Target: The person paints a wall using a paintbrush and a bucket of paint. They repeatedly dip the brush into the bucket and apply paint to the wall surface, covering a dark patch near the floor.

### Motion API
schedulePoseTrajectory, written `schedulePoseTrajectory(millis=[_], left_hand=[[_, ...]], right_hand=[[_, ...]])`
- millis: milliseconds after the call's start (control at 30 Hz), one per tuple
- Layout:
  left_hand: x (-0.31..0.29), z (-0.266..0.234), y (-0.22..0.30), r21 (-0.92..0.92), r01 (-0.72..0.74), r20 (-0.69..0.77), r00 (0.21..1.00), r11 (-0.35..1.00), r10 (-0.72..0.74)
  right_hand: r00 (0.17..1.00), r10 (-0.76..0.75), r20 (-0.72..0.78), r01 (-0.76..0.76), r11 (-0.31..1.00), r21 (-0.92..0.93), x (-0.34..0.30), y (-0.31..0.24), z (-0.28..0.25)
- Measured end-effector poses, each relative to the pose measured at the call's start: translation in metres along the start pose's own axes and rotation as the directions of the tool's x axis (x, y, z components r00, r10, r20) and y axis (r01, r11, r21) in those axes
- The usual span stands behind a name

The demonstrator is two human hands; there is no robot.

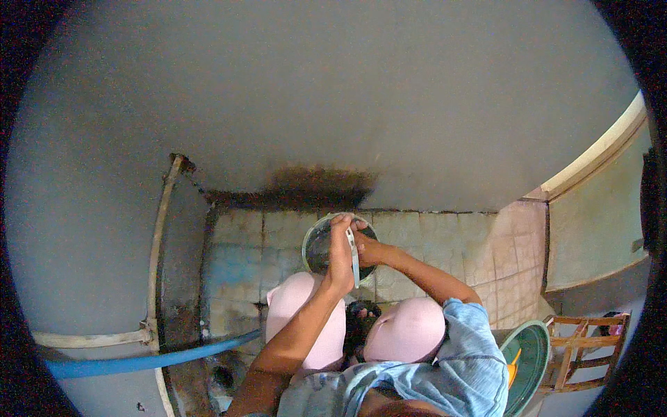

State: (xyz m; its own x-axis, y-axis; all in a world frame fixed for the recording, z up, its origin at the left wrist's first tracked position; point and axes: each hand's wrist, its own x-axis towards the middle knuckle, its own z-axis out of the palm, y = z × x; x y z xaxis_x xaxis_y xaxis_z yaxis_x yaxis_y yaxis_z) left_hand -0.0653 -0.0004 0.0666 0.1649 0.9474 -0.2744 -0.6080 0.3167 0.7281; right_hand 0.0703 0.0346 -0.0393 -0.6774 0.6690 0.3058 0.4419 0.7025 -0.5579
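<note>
My left hand (339, 251) and my right hand (368, 251) meet over a round bucket (307, 244) with a pale rim and a dark inside. A slim white and pale-blue tool (355, 264), perhaps a knife or peeler, lies along the palm side of my left hand, its blue end toward me. The left hand is seen edge-on, with its fingers closed around the tool's upper part. My right hand comes in from the right with curled fingers close against the left. What it grips, if anything, is hidden. The bucket's contents are too dark to make out.
My knees (410, 330) flank the near side of the bucket. A blue hose or pipe (153, 363) crosses at the left. A green tub (531, 361) with something yellow inside and a wooden rack (587, 351) stand at the right. Beyond the tiled floor (410, 233) rises a grey wall (333, 90).
</note>
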Motion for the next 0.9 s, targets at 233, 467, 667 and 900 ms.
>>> schedulePoseTrajectory(millis=[233,467,667,900], left_hand=[[-0.001,0.0,-0.002,0.023,0.066,-0.019,0.998,0.998,-0.066],[-0.002,-0.003,0.004,0.008,0.079,0.023,0.997,0.997,-0.079],[0.002,-0.005,-0.003,0.028,0.045,0.015,0.999,0.999,-0.045],[0.0,-0.01,0.0,-0.014,0.091,0.025,0.996,0.996,-0.091]], right_hand=[[0.857,0.317,0.406,-0.383,0.92,0.09,-0.002,0.004,-0.004],[0.994,0.105,0.027,-0.108,0.984,0.145,0.002,-0.009,-0.002],[0.951,0.225,0.211,-0.244,0.967,0.07,-0.014,0.022,0.015],[0.886,0.41,0.214,-0.4,0.912,-0.091,0.005,-0.036,-0.051]])
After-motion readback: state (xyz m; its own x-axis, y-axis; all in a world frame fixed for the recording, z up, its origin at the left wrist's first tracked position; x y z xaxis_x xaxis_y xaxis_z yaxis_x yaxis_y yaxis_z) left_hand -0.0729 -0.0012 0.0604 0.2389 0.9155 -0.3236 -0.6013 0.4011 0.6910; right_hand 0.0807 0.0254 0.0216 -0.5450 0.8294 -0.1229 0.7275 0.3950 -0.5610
